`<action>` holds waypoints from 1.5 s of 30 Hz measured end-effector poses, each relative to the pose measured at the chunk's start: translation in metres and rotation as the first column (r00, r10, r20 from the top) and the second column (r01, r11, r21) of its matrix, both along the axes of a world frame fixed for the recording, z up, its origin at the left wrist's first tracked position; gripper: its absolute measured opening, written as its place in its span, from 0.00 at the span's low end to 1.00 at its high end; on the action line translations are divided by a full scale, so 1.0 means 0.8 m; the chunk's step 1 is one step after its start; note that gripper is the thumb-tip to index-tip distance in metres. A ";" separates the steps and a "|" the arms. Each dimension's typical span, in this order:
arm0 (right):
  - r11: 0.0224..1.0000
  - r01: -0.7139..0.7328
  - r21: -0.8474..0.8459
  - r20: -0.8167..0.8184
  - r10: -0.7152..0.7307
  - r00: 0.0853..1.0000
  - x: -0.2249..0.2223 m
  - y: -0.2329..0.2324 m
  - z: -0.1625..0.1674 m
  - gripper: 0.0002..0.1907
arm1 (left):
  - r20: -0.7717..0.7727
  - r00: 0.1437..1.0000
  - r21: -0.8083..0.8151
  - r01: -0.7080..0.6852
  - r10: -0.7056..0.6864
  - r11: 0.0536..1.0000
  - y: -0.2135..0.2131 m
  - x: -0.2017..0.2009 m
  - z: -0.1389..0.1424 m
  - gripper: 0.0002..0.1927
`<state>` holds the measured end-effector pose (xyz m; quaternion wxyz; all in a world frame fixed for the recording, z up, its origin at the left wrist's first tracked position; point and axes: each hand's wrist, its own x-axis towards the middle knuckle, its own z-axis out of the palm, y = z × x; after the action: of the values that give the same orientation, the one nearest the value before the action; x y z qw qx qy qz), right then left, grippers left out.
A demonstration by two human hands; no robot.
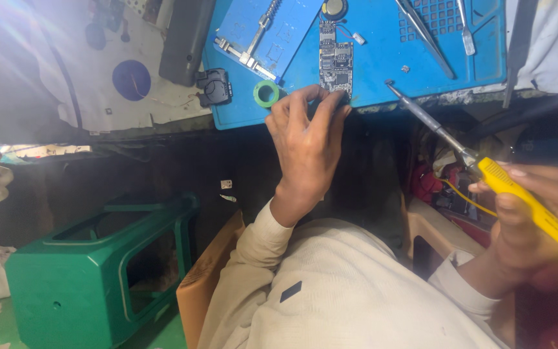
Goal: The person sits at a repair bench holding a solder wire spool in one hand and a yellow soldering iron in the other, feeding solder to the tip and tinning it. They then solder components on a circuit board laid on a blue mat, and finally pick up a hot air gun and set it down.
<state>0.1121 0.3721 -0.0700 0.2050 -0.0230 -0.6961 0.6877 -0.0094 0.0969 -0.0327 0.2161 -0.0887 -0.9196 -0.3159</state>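
A green stool [92, 271] stands on the floor, well left of the blue mat [382, 71]. At the mat's near edge, the left hand [308, 145] curls its fingers on the circuit board [336, 58], just right of a green tape ring [267, 94]. The right hand [531, 213] has a closed grip around a yellow soldering iron [537, 210], tip touching the mat.

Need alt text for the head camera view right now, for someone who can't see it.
A person's left hand rests its fingertips on the near end of a phone circuit board on a blue work mat, while the right hand holds a yellow-handled soldering iron, tip at the mat's edge. A green plastic stool stands lower left.
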 end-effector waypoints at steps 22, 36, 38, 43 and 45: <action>1.000 -0.006 0.018 -0.053 0.007 0.999 -0.003 -0.014 0.007 0.17 | -0.028 1.000 0.021 0.002 -0.002 1.000 -0.005 0.000 0.003 0.15; 1.000 -0.025 0.003 -0.059 0.025 0.998 -0.007 -0.008 -0.001 0.16 | -0.029 1.000 0.010 0.012 -0.011 1.000 -0.005 -0.004 -0.001 0.14; 1.000 -0.023 0.014 -0.057 0.024 0.998 -0.006 -0.008 -0.002 0.15 | -0.028 1.000 0.018 0.014 -0.014 1.000 -0.005 -0.004 0.000 0.14; 0.999 -0.034 0.027 -0.061 0.035 0.997 -0.006 -0.008 -0.003 0.15 | -0.016 1.000 0.051 0.017 -0.017 0.999 -0.005 -0.003 0.003 0.16; 0.999 -0.030 0.032 -0.070 0.032 0.997 -0.008 -0.010 0.000 0.15 | -0.007 1.000 0.075 0.030 -0.029 0.997 -0.006 0.000 0.005 0.16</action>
<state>0.1058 0.3644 -0.0704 0.2190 0.0154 -0.6991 0.6805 -0.0095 0.0920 -0.0289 0.2173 -0.0950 -0.9050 -0.3531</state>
